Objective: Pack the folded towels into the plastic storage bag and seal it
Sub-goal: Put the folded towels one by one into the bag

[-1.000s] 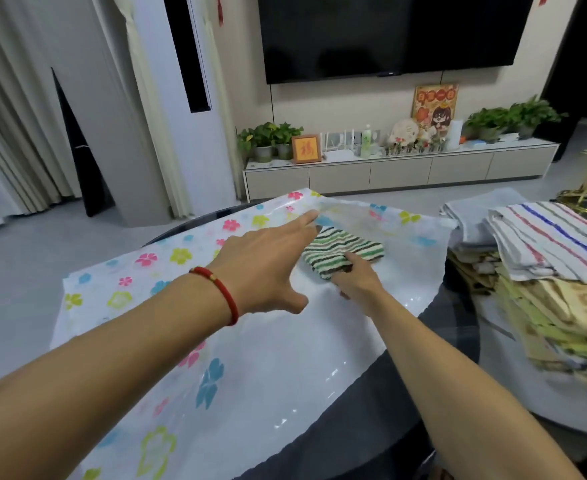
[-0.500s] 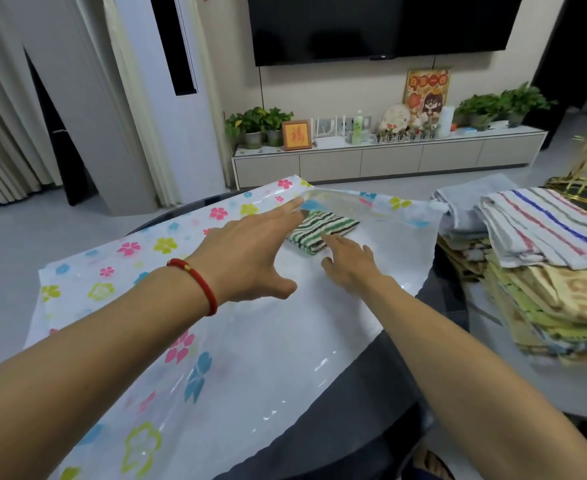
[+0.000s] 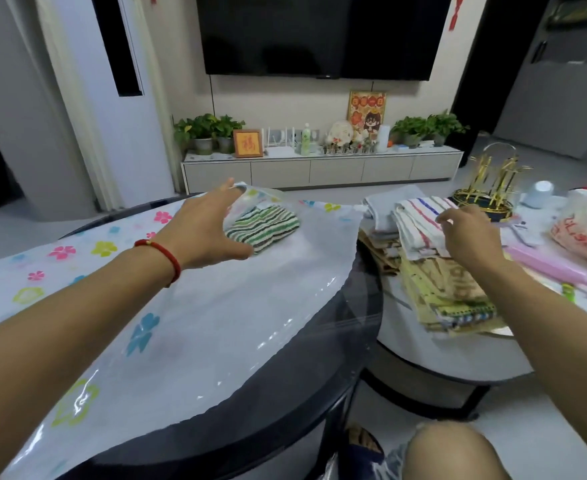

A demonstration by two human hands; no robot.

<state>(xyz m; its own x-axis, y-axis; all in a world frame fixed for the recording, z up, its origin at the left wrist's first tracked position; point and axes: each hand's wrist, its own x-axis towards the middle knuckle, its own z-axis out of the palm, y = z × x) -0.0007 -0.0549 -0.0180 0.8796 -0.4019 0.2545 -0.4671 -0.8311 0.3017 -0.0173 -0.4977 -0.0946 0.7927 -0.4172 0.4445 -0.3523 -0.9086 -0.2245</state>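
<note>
Lifting bag [image 3: 216, 323] w/ 1 towel [image 3: 268, 226], L hand [image 3: 202, 233]; R hand [image 3: 469, 237] gripping stack [image 3: 441, 289].

Left grip [image 3: 202, 230], right grip [image 3: 469, 237]: were bare
Forearms [image 3: 545, 327]: bare too
Left wrist [image 3: 134, 271]: wore a red cord bracelet [image 3: 162, 254]
Knee [image 3: 451, 452]: was bare

right hand [image 3: 469, 237]: off the green striped towel [image 3: 268, 226] (left lying inside the storage bag [image 3: 216, 323]), now across at the towel stack [image 3: 437, 289], fingers curled on its top red-and-blue striped towel [image 3: 417, 220] | left hand [image 3: 205, 230]: was flat on the bag, fingertips now raise the upper film at its mouth
</note>
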